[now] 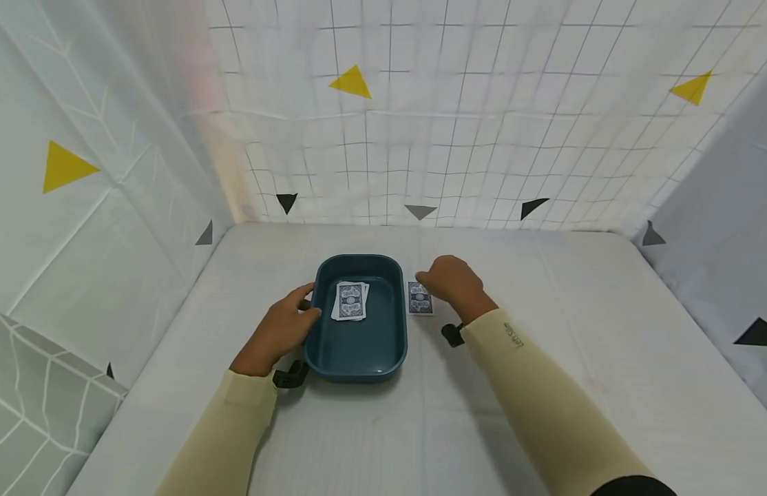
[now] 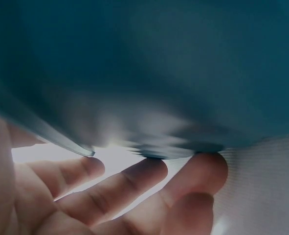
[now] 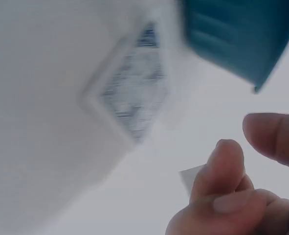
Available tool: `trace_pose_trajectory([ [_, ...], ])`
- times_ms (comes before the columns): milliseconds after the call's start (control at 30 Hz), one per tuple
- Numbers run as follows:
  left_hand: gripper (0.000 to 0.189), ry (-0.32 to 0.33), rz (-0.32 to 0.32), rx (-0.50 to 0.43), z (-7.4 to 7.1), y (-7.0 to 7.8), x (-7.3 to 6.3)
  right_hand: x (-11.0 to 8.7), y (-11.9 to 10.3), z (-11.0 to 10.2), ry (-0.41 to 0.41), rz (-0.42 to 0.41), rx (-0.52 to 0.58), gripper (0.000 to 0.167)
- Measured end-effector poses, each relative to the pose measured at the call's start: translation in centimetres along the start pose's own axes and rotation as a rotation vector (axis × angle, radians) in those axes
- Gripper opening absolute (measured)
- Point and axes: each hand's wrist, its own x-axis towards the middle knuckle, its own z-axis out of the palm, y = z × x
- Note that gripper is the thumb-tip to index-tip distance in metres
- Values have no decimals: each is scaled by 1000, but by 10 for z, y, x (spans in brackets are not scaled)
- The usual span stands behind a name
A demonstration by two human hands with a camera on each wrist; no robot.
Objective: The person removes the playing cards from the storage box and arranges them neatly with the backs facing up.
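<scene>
A dark teal rectangular tray (image 1: 359, 358) stands on the white-covered table, with a small pile of blue-backed playing cards (image 1: 350, 302) inside. My left hand (image 1: 280, 331) holds the tray's left side, thumb at the rim; in the left wrist view its fingertips (image 2: 210, 171) touch the outer wall. Just right of the tray a face-down stack of playing cards (image 1: 420, 300) lies on the table. Over that stack's upper right edge is my right hand (image 1: 453, 282), its fingers bent. The right wrist view shows its thumb (image 3: 271, 134) apart from the fingers, with nothing between them.
White sheeting (image 1: 421, 138) with a grid pattern and yellow, black and grey triangles rises behind the table (image 1: 532, 386). Side sheets stand at left and right. A dark wrist camera (image 1: 290, 375) sits beside the tray's lower left corner; another (image 1: 452, 335) is under the right wrist.
</scene>
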Motion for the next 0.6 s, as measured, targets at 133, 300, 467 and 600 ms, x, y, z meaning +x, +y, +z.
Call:
trace_pose_trajectory([
  [133,68,-5,-5,-4,0,1,-1,-6,-15,-12,13,-33,27,46],
  [300,68,-8,-7,-2,-1,0,-2,-15,-35,-19,25,-78,70,52],
  [467,67,0,2,0,-1,0,-1,-22,-58,-19,36,-108,76,57],
  [600,67,2,8,1,0,0,0,-24,-75,-17,38,-116,67,52],
])
